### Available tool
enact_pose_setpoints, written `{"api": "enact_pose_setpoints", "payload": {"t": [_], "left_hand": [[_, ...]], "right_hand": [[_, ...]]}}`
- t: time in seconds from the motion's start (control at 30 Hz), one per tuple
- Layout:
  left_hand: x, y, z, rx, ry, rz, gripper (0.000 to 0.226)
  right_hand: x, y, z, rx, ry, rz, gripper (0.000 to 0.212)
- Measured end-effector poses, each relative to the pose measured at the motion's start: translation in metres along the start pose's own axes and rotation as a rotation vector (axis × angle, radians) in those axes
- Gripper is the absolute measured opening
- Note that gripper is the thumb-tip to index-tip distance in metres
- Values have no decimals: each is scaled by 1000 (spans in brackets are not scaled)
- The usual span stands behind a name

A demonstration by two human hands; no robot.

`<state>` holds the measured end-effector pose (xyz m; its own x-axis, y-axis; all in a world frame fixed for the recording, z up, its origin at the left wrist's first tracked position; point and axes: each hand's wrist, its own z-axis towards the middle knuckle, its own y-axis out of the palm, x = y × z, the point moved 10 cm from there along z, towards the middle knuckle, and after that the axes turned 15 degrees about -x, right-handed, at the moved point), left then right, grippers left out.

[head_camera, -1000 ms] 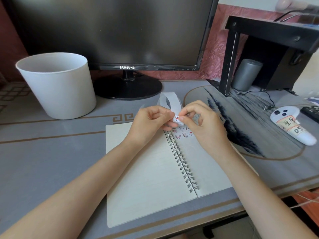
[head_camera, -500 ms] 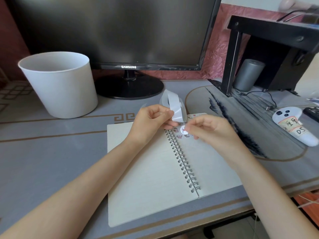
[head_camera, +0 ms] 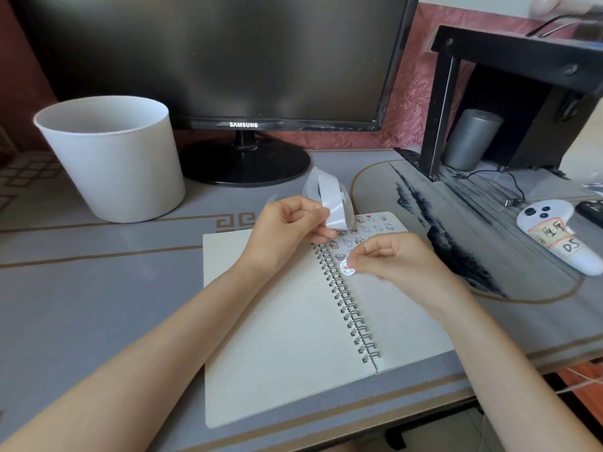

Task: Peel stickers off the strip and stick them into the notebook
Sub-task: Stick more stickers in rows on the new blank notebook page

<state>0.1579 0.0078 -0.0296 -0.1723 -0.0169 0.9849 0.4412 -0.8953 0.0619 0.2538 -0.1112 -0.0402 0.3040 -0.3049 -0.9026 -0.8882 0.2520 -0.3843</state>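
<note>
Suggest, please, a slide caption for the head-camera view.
Right hand pinches a peeled sticker by the notebook spiral; left hand holds the strip.

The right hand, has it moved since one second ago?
Yes. The right hand came away from the strip and nearer the person along the notebook spiral, pinching a sticker.

A home desk: monitor (head_camera: pixel 228 60), speaker (head_camera: pixel 471 140), patterned desk mat (head_camera: pixel 98 288).

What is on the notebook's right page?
Small cartoon stickers fill its top. The right hand pinches a round sticker just beside the spiral; whether it touches the page is unclear. The hand hides what lies beneath it.
</note>
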Motion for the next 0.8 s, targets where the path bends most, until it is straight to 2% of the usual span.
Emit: {"api": "enact_pose_setpoints", "payload": {"t": [0.8], "left_hand": [[-1,0,1,-1,6,9,9]], "right_hand": [[0,0,3,54,-36,-70,10]]}}
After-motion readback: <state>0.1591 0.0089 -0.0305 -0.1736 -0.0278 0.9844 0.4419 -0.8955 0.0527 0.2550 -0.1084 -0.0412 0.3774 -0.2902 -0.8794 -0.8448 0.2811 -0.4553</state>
